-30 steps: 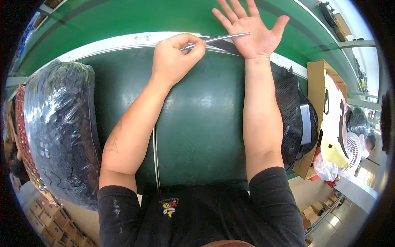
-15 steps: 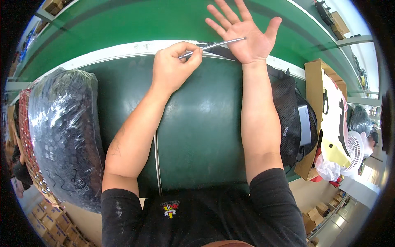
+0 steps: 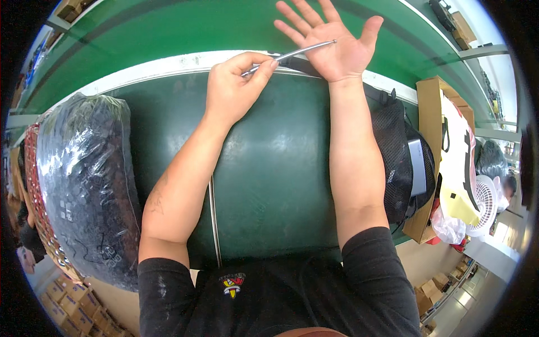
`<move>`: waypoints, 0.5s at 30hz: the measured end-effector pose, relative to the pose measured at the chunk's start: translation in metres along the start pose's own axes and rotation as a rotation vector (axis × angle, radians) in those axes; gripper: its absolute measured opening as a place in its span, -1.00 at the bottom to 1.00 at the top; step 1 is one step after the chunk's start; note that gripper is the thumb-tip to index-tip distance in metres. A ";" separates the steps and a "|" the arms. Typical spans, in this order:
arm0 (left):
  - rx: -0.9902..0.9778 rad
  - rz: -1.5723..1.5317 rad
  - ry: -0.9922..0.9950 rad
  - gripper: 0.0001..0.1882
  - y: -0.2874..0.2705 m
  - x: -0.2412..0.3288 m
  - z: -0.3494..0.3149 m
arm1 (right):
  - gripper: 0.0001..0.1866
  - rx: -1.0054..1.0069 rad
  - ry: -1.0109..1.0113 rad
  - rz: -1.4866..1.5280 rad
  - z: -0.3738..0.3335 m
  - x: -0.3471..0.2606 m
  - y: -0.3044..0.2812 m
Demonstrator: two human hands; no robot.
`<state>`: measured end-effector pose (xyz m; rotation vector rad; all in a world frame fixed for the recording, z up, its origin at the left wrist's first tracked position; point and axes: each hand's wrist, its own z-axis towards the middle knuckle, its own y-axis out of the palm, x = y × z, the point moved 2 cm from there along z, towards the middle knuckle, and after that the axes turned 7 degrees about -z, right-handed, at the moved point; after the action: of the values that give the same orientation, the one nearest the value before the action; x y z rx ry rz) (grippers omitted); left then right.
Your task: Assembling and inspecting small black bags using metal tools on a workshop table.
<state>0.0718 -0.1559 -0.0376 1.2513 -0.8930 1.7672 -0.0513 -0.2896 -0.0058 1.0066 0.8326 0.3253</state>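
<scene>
Between the thumb and fingers of my left hand [image 3: 237, 85] is pinched a slim silver metal rod [image 3: 306, 50] with a small knob at its far end. It slants up to the right, and its knobbed end lies over the palm of my right hand [image 3: 341, 56]. Whether the tip touches the skin cannot be told. My right hand is open, palm facing up, fingers and thumb spread, with nothing held in it. Both hands are above the far edge of a dark green work surface [image 3: 275, 168].
A large clear plastic bag of dark items [image 3: 87, 185] lies at the left. At the right sit a black mesh bag [image 3: 387, 146] and a cardboard box [image 3: 428, 112]. Beyond a pale ledge [image 3: 163, 68] runs a bright green belt-like surface [image 3: 185, 28]. A white fan-like grille [image 3: 484, 205] stands farther right.
The rod's knobbed end has moved farther up over the right palm, and the rod tilts more steeply. My left hand has risen slightly; my right hand has shifted a little up and left.
</scene>
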 end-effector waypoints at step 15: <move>-0.026 0.033 -0.010 -0.86 0.001 0.001 -0.001 | 0.03 0.018 -0.121 0.063 -0.002 -0.013 -0.002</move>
<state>0.0708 -0.1552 -0.0370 1.2359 -0.9441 1.7707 -0.0612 -0.2971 -0.0016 1.0598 0.6963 0.3074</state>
